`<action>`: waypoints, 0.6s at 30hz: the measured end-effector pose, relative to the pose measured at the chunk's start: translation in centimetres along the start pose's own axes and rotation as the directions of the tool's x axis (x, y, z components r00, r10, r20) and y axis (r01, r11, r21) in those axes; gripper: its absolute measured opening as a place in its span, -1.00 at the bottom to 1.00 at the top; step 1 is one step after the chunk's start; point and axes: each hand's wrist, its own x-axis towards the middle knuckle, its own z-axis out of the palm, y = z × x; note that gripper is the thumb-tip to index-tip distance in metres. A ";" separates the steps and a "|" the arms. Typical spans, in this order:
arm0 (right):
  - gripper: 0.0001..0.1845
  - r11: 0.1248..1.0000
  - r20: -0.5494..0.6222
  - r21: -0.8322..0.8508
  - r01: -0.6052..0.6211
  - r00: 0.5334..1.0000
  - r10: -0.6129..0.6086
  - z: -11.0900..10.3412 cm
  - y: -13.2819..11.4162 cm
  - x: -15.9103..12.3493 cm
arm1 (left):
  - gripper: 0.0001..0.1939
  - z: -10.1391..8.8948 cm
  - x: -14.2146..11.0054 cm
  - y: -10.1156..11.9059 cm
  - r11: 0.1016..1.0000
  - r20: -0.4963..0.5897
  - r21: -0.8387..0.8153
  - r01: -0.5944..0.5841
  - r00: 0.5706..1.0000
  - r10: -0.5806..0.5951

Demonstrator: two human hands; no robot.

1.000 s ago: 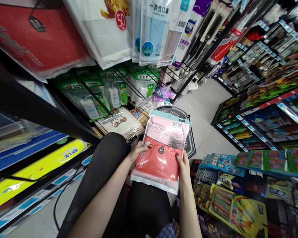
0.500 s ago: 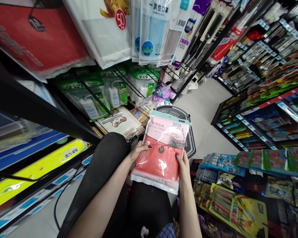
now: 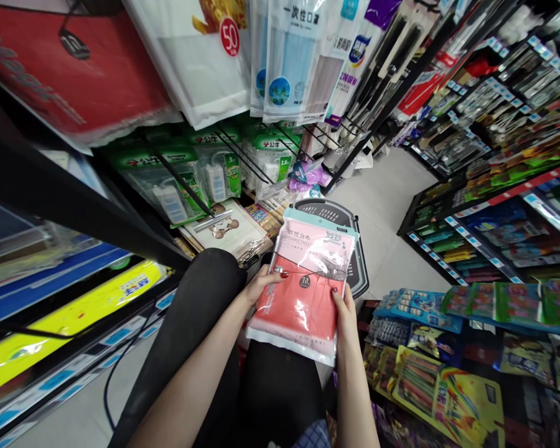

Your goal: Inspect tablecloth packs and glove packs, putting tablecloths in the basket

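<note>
A pink and red plastic pack of disposable tablecloth (image 3: 303, 305) with a pale teal top strip is held between my two hands, tilted above my lap. My left hand (image 3: 262, 285) grips its left edge, thumb on the front and the other fingers hidden behind. On the right edge, my right hand (image 3: 344, 305) holds it the same way, thumb on the front. Beyond the pack, partly covered by it, stands a grey shopping basket (image 3: 362, 267) on the floor.
Power strip packs (image 3: 214, 174) hang on hooks ahead, under face mask packs (image 3: 289, 68) and a large red pack (image 3: 70, 68). Flat packs (image 3: 231, 233) lie on the bottom shelf. Snack bags (image 3: 420, 386) fill a rack close on my right. Grey tiled floor (image 3: 387, 199) runs between shelves.
Almost nothing differs. Both hands keep their hold on the tablecloth pack, and the view has shifted very slightly.
</note>
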 end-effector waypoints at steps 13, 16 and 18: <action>-0.64 1.000 -0.004 -0.006 -0.016 1.000 0.016 0.0 0.2 0.2 | -0.69 0.2 -0.2 0.3 0.999 0.000 -0.043 0.034 0.999 -0.034; -0.63 1.000 0.000 0.007 -0.026 1.000 0.026 -0.1 0.3 0.3 | -0.68 0.2 -0.2 0.3 0.997 0.009 -0.060 0.054 0.999 -0.053; -0.63 0.999 0.010 0.026 -0.038 0.999 0.038 -0.1 0.4 0.3 | -0.67 0.3 -0.2 0.4 0.997 -0.019 -0.060 0.056 0.998 -0.057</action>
